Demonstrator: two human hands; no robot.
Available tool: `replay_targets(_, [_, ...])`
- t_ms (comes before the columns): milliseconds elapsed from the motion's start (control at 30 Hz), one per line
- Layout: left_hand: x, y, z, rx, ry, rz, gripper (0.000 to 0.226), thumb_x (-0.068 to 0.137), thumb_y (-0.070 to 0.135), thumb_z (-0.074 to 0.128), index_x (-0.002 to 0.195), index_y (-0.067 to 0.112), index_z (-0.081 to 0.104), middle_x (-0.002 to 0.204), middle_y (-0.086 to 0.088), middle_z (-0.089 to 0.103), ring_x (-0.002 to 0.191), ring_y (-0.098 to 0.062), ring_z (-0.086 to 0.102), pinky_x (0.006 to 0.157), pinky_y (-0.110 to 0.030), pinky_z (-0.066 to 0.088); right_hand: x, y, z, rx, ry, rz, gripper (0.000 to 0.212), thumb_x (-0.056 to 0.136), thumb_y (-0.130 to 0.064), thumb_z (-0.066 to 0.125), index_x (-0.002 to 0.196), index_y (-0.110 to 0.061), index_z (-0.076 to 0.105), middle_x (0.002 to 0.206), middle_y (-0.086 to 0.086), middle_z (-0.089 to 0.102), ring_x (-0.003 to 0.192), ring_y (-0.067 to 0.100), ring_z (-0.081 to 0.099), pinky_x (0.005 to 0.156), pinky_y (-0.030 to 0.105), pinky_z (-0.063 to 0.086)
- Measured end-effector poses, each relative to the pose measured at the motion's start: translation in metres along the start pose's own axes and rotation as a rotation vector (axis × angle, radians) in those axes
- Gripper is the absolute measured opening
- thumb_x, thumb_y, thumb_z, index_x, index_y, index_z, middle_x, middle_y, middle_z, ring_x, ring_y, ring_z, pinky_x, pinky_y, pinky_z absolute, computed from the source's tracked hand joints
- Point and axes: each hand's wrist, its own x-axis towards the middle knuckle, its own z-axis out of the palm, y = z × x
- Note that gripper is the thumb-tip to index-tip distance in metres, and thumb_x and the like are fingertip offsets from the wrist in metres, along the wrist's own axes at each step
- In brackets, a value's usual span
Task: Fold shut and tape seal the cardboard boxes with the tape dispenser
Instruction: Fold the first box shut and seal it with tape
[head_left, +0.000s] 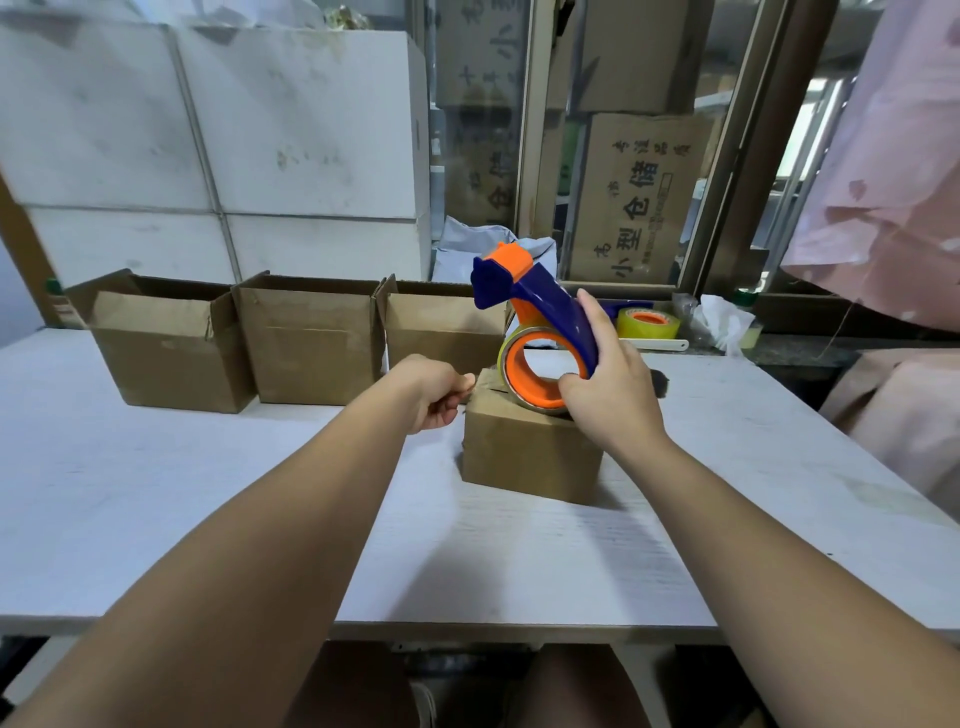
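Here the right grip is wrapped round the blue and orange tape dispenser, fingers curled over the blue handle and thumb at the lower side of the orange hub. The dispenser stands tilted, its cutting head up and away from the person, and the bottom of its tape roll meets the top of the folded-shut cardboard box. The left grip is curled at that box's upper left corner, thumb and forefinger touching the edge; whether it pinches a flap, a tape end or nothing I cannot tell. This box sits near the middle of the white worktop. Farther back on the left stand three open boxes in a row, flaps up: one, a second, and a third just behind the dispenser. A spare yellow tape roll lies on the ledge beyond the right grip, and large white blocks are stacked behind the row.
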Motion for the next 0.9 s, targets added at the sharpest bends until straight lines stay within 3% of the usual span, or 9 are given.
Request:
replay_targets(333, [0.0, -0.01, 0.003, -0.057, 0.036, -0.024, 0.021, 0.095, 0.014, 0.056, 0.077, 0.006, 0.061, 0.066, -0.002, 0.048, 0.058, -0.008, 0.038, 0.06, -0.021, 0.047, -0.001, -0.004, 0.002, -0.025, 0.007, 0.029, 0.086, 0.086, -0.01, 0.066, 0.149, -0.037, 0.015, 0.142, 0.002, 0.04, 0.122, 0.025, 0.045, 0.085, 0.035, 0.053])
replay_targets(567, [-0.004, -0.014, 0.017, 0.062, 0.226, 0.06, 0.019, 0.094, 0.014, 0.056, 0.108, 0.003, 0.062, 0.074, -0.003, 0.045, 0.057, -0.014, 0.032, 0.047, -0.022, 0.03, -0.003, -0.006, 0.006, -0.013, 0.041, 0.049, 0.083, 0.086, -0.01, 0.065, 0.148, -0.037, 0.018, 0.142, 0.002, 0.04, 0.123, 0.024, 0.044, 0.085, 0.037, 0.053])
replay_targets(700, [0.0, -0.014, 0.024, 0.017, 0.229, 0.091, 0.027, 0.096, 0.013, 0.051, 0.121, 0.003, 0.055, 0.1, -0.003, 0.055, 0.067, -0.011, 0.044, 0.064, -0.024, 0.04, -0.003, -0.007, 0.007, -0.007, 0.056, 0.055, 0.081, 0.087, -0.01, 0.065, 0.148, -0.037, 0.018, 0.142, 0.002, 0.041, 0.123, 0.024, 0.045, 0.084, 0.037, 0.051])
replay_targets(833, [-0.001, -0.015, 0.026, -0.001, 0.21, 0.134, 0.03, 0.098, 0.014, 0.048, 0.126, 0.003, 0.052, 0.106, -0.006, 0.053, 0.071, -0.012, 0.047, 0.061, -0.022, 0.041, -0.005, -0.007, 0.007, -0.003, 0.064, 0.056, 0.079, 0.087, -0.011, 0.064, 0.147, -0.037, 0.019, 0.14, 0.001, 0.042, 0.123, 0.023, 0.046, 0.084, 0.037, 0.051])
replay_targets(900, [0.0, -0.017, 0.025, -0.008, 0.193, 0.171, 0.038, 0.099, 0.012, 0.046, 0.137, 0.009, 0.044, 0.122, -0.01, 0.053, 0.094, -0.019, 0.054, 0.076, -0.027, 0.046, -0.005, -0.007, 0.008, -0.004, 0.068, 0.056, 0.079, 0.088, -0.011, 0.064, 0.147, -0.037, 0.019, 0.139, 0.002, 0.043, 0.122, 0.023, 0.046, 0.084, 0.038, 0.052])
